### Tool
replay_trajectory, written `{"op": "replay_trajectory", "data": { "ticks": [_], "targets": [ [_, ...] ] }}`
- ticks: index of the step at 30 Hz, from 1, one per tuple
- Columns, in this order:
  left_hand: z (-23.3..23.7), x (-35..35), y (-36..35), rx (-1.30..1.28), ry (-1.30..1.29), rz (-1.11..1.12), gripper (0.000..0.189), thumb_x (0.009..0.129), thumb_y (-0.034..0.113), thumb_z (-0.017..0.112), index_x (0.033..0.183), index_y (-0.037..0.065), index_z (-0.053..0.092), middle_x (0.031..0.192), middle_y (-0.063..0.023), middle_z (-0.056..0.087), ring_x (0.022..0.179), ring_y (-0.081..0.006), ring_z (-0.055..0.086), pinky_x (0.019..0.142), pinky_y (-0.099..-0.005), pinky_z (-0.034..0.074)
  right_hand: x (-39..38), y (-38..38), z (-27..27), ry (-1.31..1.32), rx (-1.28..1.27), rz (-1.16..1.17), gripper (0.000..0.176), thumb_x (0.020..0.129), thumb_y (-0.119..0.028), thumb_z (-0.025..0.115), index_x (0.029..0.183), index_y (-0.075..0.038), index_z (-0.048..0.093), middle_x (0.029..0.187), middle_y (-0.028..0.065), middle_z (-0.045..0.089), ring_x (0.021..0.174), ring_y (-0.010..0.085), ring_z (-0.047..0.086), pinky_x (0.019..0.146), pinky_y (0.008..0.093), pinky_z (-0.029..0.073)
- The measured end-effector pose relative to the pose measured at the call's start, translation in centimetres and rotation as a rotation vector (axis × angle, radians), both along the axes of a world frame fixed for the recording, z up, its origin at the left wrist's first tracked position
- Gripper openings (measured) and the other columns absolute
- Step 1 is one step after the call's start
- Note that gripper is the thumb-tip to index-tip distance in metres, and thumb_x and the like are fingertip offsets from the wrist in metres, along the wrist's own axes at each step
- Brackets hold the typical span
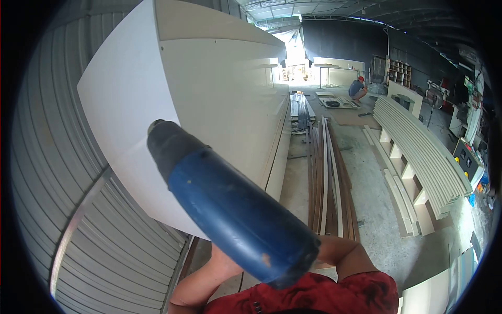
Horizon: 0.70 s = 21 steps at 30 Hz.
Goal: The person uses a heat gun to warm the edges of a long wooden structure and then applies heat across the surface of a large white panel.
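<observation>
A large blue power drill [235, 209] with a black tapered nose and a metal tip fills the middle of the view, close to the camera. Its tip points up and left, in front of the white end face [125, 94] of a long panelled piece. My left hand [226, 263] is partly visible below the drill's body, its fingers hidden behind it. My right forearm [337, 254] reaches behind the rear of the drill, which covers the right hand. The drill's handle is out of sight, so which hand grips it cannot be told.
Beside the long cream panel [219, 89] lie long brown and white strips [327, 178] on the floor. Corrugated metal wall [47, 141] stands at left. Ribbed cream panels [423, 146] rest on supports at right. Farther back, a person [357, 89] squats near a flat frame [339, 102].
</observation>
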State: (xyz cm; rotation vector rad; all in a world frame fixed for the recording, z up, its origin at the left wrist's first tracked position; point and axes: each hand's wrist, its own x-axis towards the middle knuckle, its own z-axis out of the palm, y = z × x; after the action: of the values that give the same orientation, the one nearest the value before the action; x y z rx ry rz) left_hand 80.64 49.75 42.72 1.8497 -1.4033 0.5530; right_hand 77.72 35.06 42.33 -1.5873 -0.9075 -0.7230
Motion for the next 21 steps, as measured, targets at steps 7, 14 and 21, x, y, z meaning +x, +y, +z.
{"op": "replay_trajectory", "data": {
  "ticks": [7,14,21],
  "targets": [
    [4.8,-1.1,0.5,-0.498,0.137,-0.100,0.062,0.064,0.033,0.080,0.111,0.003,0.054,0.101,-0.0087,0.059,0.111,-0.0288,0.050,0.096,-0.0465,0.040,-0.7,1.1,3.2,0.086,-0.185,-0.151,0.069,0.078,-0.027,0.069,0.134,-0.006,0.033,0.114,0.0196,0.054,0.102,0.0353,0.057,0.084,0.0395,0.048],
    [6.3,2.1,4.8,-0.903,0.289,-0.202,0.072,0.059,0.037,0.084,0.112,0.001,0.050,0.114,-0.0118,0.054,0.124,-0.0354,0.040,0.101,-0.0575,0.036,0.1,6.7,6.4,-0.066,-0.417,-0.389,0.081,0.066,-0.016,0.071,0.133,0.000,0.029,0.100,0.0199,0.054,0.087,0.0379,0.057,0.071,0.0431,0.047],
    [7.9,10.1,11.3,-0.766,0.522,-0.996,0.073,0.060,0.026,0.082,0.117,0.002,0.042,0.123,-0.0140,0.041,0.129,-0.0390,0.031,0.102,-0.0582,0.033,2.0,14.7,9.9,-0.052,-0.588,-0.498,0.090,0.070,-0.017,0.069,0.138,0.003,0.014,0.096,0.0222,0.054,0.079,0.0371,0.060,0.062,0.0433,0.048]
  ]
}}
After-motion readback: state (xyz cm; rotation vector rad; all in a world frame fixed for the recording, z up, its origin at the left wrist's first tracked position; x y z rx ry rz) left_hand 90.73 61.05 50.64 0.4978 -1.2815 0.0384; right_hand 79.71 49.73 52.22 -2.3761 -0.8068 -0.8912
